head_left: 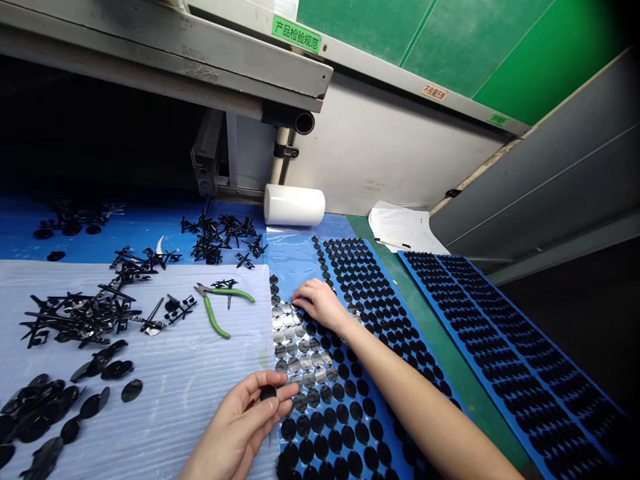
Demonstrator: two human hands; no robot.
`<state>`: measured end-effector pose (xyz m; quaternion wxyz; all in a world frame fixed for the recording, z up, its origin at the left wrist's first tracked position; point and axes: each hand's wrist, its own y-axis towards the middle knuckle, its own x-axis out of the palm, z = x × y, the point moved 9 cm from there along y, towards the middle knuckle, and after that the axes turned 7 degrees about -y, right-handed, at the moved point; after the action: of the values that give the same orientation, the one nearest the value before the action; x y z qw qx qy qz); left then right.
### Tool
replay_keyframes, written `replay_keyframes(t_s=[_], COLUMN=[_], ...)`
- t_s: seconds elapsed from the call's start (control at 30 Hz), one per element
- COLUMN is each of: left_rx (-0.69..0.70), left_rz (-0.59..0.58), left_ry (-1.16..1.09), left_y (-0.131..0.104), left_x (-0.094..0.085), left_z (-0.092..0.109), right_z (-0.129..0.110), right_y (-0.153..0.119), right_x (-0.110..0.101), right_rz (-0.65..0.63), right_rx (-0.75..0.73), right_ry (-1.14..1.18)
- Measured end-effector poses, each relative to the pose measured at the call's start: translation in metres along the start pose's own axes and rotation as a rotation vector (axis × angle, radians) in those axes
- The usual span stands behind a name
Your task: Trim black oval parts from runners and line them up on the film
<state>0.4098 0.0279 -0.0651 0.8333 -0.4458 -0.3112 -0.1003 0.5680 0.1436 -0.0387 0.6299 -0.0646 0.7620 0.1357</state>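
My left hand (240, 427) is closed, with a small black disc (269, 393) between the thumb and fingers. It hovers by the left edge of a blue sheet (388, 415) laid with close rows of flat black discs (317, 421). Farther back, my right hand (323, 305) reaches over the same rows. Its fingers are pressed together with the tips down at the discs near the sheet's left side; whatever is between them is hidden. Some discs near both hands shine with reflected light.
Green-handled cutters (217, 313) lie on white foam (200, 387), beside black plastic sprues (80, 313) and a pile of loose discs (45, 407). A white roll (295, 205) stands behind. Another disc-covered blue board (400, 257) is at right, near papers (405, 227) and a pen.
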Motion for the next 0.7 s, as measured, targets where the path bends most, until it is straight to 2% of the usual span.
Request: replay_keyframes(t_s=[0.17, 0.27, 0.33, 0.4, 0.5, 0.57, 0.7], left_rx=[0.010, 0.051, 0.128, 0.274, 0.478, 0.509, 0.457], left_rz=[0.012, -0.015, -0.026, -0.024, -0.111, -0.169, -0.222], left_ry=[-0.001, 0.073, 0.258, 0.545, 0.936, 1.127, 1.393], left_y=[0.001, 0.003, 0.006, 0.007, 0.005, 0.007, 0.014], left_x=[0.000, 0.003, 0.006, 0.013, 0.034, 0.042, 0.039], left_z=[-0.002, 0.001, 0.006, 0.016, 0.017, 0.006, -0.018], right_z=[-0.003, -0.006, -0.009, -0.012, -0.018, -0.021, -0.016], right_y=[-0.004, -0.005, -0.006, -0.009, -0.015, -0.020, -0.026], right_x=[-0.003, -0.006, -0.008, -0.010, -0.013, -0.015, -0.023], right_rz=[0.029, 0.044, 0.059, 0.080, 0.118, 0.143, 0.191], right_rx=[0.004, -0.008, -0.018, -0.024, -0.028, -0.031, 0.002], right_ry=[-0.045, -0.069, -0.088, -0.109, -0.134, -0.141, -0.126])
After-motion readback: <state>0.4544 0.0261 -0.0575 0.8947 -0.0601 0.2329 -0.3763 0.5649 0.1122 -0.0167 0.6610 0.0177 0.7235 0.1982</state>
